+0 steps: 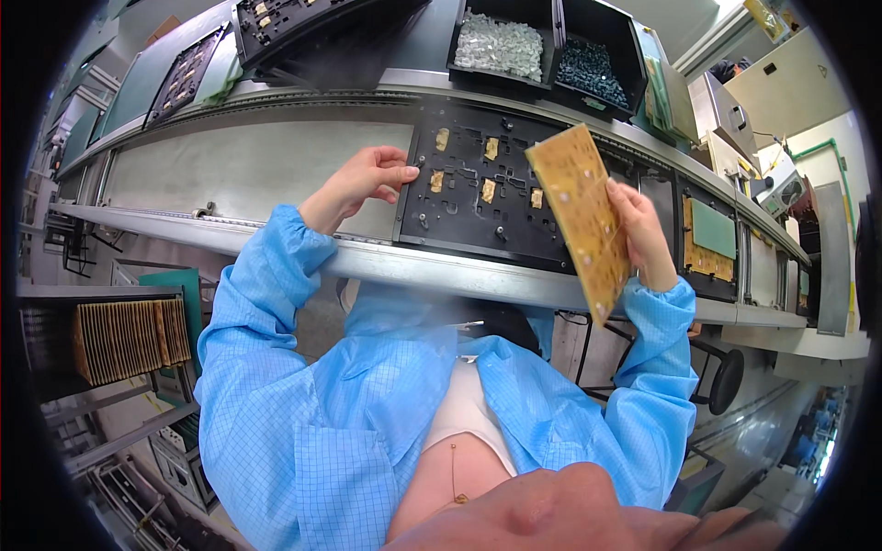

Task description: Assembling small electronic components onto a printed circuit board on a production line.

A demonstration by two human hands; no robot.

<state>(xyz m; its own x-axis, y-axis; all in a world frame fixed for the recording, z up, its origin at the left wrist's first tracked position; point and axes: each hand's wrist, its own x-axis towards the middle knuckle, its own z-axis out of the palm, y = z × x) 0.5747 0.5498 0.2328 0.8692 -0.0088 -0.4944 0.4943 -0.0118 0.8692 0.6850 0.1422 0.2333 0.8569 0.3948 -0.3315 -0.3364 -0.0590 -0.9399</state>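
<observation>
My right hand [640, 225] is closed on the right edge of a yellow-brown circuit board panel [579, 207]. The panel is tilted and raised over the right side of a black fixture tray [459, 220]. At that tray's left edge, my left hand [372, 179] has its thumb and curled fingers around the rim; some of its fingers are partly hidden. Several small tan pieces sit in the tray, among them one tan piece [488, 190] near the middle. The panel covers part of the tray's right end.
The tray rests on a conveyor with a metal front rail [367, 262]. Behind it stand a black bin of clear pieces [499, 46] and a bin of dark pieces [593, 73]. Another fixture with a green-topped board [714, 230] lies right. A rack of boards [129, 340] is lower left.
</observation>
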